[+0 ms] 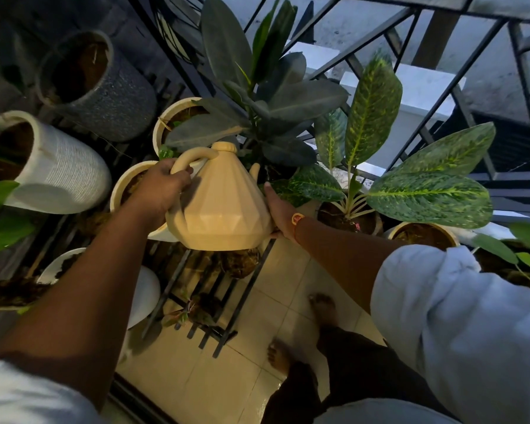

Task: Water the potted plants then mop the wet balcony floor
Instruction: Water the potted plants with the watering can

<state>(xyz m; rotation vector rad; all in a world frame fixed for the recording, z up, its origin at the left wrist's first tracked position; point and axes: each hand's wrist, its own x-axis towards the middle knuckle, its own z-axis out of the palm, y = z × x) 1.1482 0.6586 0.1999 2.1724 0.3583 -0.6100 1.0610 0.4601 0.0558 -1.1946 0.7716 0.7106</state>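
A cream faceted watering can point(221, 203) is held in the air above the plant stand, its spout pointing away toward the dark-leaved rubber plant point(257, 96). My left hand point(161, 186) grips the can's loop handle. My right hand point(279, 209) lies flat against the can's right side and lower edge, fingers straight. A variegated plant point(380, 179) stands in a dark pot point(346, 221) just right of the can. Cream tiles point(233, 356) make up the balcony floor below.
A black slatted plant stand point(202, 289) holds several pots: a white ribbed pot point(58, 175), a grey textured pot point(104, 87), and cream pots point(172, 117). A black metal railing point(395, 75) runs behind the plants. My bare feet point(322, 307) stand on the tiles.
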